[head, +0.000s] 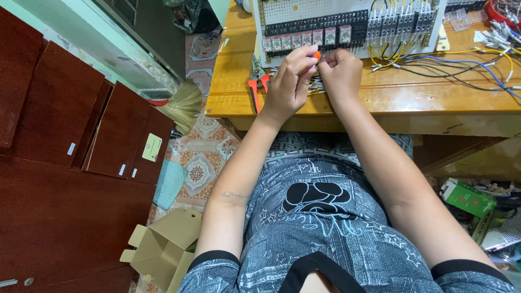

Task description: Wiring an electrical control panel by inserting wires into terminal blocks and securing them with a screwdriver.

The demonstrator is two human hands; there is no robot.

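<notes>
Both hands pinch small parts together at the table edge, 12 o'clock from our lap.

Our left hand [286, 81] has its fingers clamped on a small orange-tipped tool [317, 55]; our right hand [341, 73] has its fingers pressed together on thin wires [316, 87], held just below the control panel [347, 24]. Orange-handled pliers [257, 81] lie at 9 o'clock of the left hand. Loose cables [450, 68] sprawl at 3 o'clock. Risk, we judge: the tip slips off the tiny wire end, or a sleeve snags those cables and tugs the panel wiring.
</notes>
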